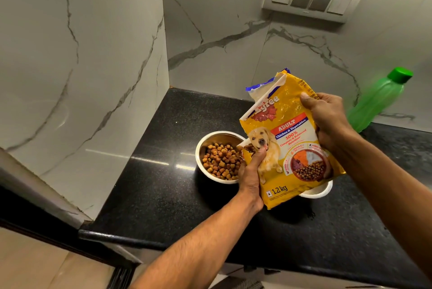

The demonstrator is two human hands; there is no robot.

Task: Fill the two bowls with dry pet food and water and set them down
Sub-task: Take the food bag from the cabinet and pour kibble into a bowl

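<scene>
Overhead, both hands grip a yellow pet food bag (289,148): left hand (251,171) closed near its torn corner, right hand (327,120) closed higher. Kibble fills the steel bowl (201,146) on the black table (163,195). A second bowl (322,191) sits half-hidden beneath; tilting could spill kibble there.

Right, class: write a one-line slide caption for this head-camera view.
Both hands hold a yellow pet food bag over two bowls; the left bowl already holds kibble.
</scene>
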